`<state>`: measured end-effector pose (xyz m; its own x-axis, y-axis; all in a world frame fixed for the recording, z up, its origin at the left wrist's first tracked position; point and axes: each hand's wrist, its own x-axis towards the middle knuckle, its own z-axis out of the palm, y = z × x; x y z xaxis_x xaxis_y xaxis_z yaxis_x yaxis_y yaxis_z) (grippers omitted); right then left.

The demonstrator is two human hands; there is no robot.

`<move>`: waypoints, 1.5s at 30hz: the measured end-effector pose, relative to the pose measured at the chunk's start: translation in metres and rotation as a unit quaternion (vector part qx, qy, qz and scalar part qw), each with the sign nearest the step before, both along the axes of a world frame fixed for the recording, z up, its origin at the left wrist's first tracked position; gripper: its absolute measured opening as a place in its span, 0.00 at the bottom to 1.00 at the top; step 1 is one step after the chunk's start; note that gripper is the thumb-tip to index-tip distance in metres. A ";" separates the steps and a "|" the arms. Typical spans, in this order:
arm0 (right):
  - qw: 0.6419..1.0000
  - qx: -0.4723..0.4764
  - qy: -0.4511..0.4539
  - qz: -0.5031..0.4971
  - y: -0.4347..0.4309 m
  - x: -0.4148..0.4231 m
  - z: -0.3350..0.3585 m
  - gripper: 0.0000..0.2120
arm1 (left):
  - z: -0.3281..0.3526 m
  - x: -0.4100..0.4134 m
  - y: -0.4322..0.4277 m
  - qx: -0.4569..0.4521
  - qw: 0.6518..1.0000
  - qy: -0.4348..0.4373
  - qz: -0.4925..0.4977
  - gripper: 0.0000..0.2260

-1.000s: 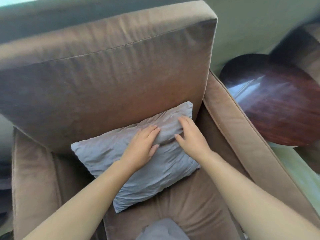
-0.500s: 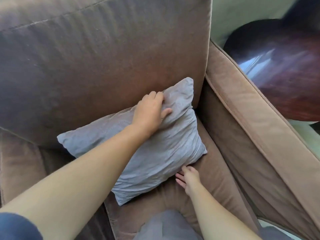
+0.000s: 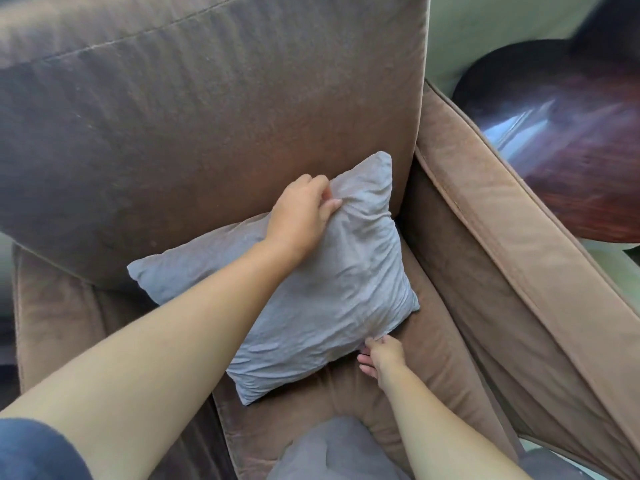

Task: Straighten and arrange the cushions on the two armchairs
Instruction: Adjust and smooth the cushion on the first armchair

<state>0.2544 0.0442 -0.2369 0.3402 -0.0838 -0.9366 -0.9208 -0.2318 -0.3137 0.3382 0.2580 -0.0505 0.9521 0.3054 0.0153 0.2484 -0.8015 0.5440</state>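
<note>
A grey square cushion (image 3: pixel 311 296) leans against the brown back cushion (image 3: pixel 207 116) of an armchair, its lower edge on the brown seat (image 3: pixel 433 358). My left hand (image 3: pixel 301 216) grips the cushion's upper edge near its top right corner, fingers curled over the fabric. My right hand (image 3: pixel 381 355) pinches the cushion's lower right edge, low on the seat. The cushion sits turned, one corner pointing up and right.
The armchair's right armrest (image 3: pixel 502 237) runs along the right. A dark round wooden table (image 3: pixel 571 140) stands beyond it. The left armrest (image 3: pixel 45 323) is at the left. Grey fabric (image 3: pixel 329 452) shows at the bottom edge, at the seat front.
My left hand has shifted up to the cushion's top edge and gripped it. My right hand dropped to the lower right edge. The cushion has turned more upright.
</note>
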 end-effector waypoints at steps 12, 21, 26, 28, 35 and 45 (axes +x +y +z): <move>0.996 0.031 -0.050 0.060 0.049 -0.060 -0.034 0.09 | -0.023 -0.075 0.064 0.118 0.988 0.055 -0.081 0.18; 0.995 0.051 -0.036 0.077 0.039 -0.074 -0.037 0.07 | -0.023 -0.072 0.065 0.057 0.998 -0.010 -0.034 0.12; 0.978 0.148 0.034 0.145 0.041 -0.108 -0.028 0.08 | -0.021 -0.099 0.085 0.127 0.991 0.005 -0.042 0.18; 0.978 0.150 0.029 0.139 0.050 -0.113 -0.029 0.07 | -0.022 -0.110 0.093 0.130 0.990 0.023 -0.045 0.19; 0.988 0.082 -0.005 0.131 0.065 -0.103 -0.031 0.09 | -0.012 -0.105 0.092 0.077 0.996 0.038 0.015 0.08; 0.988 0.101 0.026 0.117 0.069 -0.108 -0.030 0.11 | -0.002 -0.100 0.087 0.036 0.998 0.004 0.042 0.06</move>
<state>0.1461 0.1128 -0.2668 0.2795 0.1821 -0.9427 -0.8650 -0.3784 -0.3296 0.2383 0.3454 -0.0524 0.9236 0.3819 0.0332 0.3195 -0.8146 0.4841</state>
